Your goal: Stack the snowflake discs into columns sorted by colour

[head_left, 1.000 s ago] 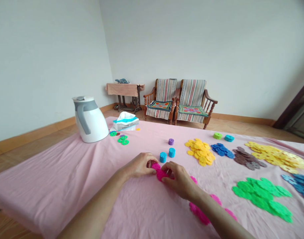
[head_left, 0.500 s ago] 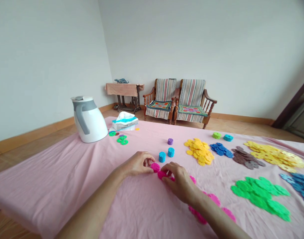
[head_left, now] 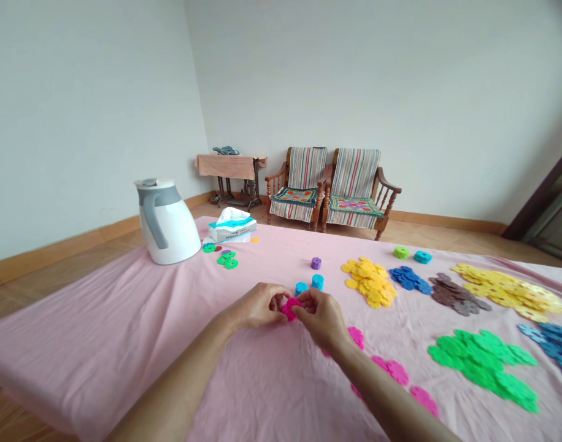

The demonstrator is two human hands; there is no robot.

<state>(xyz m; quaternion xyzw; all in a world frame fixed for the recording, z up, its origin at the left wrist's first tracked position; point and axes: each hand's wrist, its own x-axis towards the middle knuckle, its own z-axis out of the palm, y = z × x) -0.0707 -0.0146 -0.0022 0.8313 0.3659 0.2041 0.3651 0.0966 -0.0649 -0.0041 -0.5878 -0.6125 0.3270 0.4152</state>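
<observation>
Between my two hands is a small bunch of pink snowflake discs [head_left: 291, 309], flat round plastic pieces with notched rims. My left hand [head_left: 261, 305] pinches them from the left, thumb and fingers curled. From the right, my right hand [head_left: 321, 316] has its thumb and fingers closed on the same pink pieces; its fingers hide part of them. More loose pink discs [head_left: 397, 372] lie on the cloth beneath and beside my right forearm. Just beyond my hands stand two short blue disc stacks [head_left: 317, 282], with a purple stack [head_left: 316, 263] behind them.
Piles of yellow [head_left: 369, 282], dark blue [head_left: 410, 279], brown [head_left: 456, 293] and green discs [head_left: 486, 365] spread over the right side of the pink cloth [head_left: 138, 344]. A white jug [head_left: 170, 227] and a tissue box [head_left: 234, 227] stand at the left. Two chairs [head_left: 354, 184] are beyond.
My right hand has moved left and away from me, bringing its pink disc against the pink discs in my left hand. The left hand has stayed nearly in place.
</observation>
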